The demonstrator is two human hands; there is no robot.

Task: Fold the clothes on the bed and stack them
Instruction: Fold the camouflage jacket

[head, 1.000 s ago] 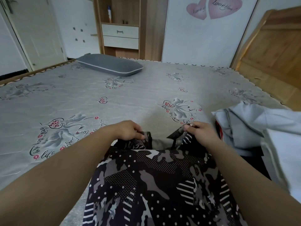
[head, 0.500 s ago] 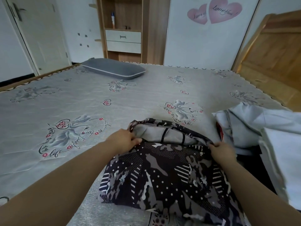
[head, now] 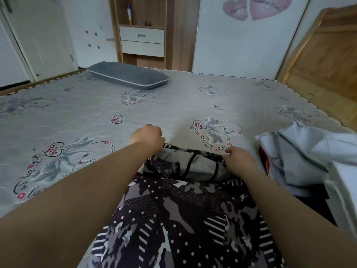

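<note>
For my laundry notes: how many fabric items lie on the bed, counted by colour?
Dark camouflage-patterned garment: 1
Light grey garment: 1
Dark grey pillow: 1
White item at the right edge, kind unclear: 1
Total: 4

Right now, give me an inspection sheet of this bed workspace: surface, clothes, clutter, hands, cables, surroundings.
Surface: grey printed bedsheet, smooth where visible.
Job's things: dark camouflage garment spread near the bed's front edge, its far edge bunched, grey lining showing; heap of pale grey clothes at right, unfolded.
Clutter: grey pillow at the far left side of the bed.
Hands: left hand and right hand each have a grip on the garment's far edge.
Cables: nothing seen.
Surroundings: wooden shelf unit, white door, heart stickers, wooden headboard.
</note>
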